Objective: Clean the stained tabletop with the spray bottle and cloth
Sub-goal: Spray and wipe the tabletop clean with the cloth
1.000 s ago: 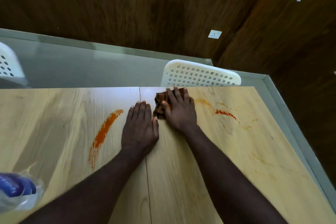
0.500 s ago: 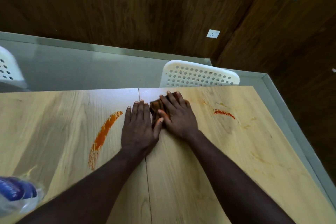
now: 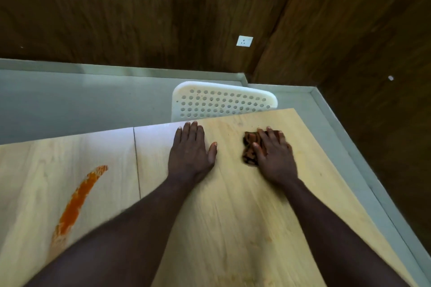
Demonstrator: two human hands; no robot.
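A light wooden tabletop (image 3: pixel 233 205) fills the lower view. My right hand (image 3: pixel 274 155) presses flat on a crumpled brown cloth (image 3: pixel 249 149) near the table's far right corner, fingers straight over it. My left hand (image 3: pixel 192 151) rests flat on the bare wood by the far edge, a hand's width left of the cloth. A long orange streak (image 3: pixel 74 202) curves across the left board. The spray bottle is out of view.
A white perforated chair back (image 3: pixel 224 100) stands just beyond the far table edge. A seam (image 3: pixel 137 161) splits the tabletop into two boards. Grey floor (image 3: pixel 70 102) and dark wood walls with a white socket (image 3: pixel 244 41) lie behind.
My right hand slid the cloth rightward over the red smear on the right board, which no longer shows. My left hand shifted right too. The view turned right, and the spray bottle left the frame.
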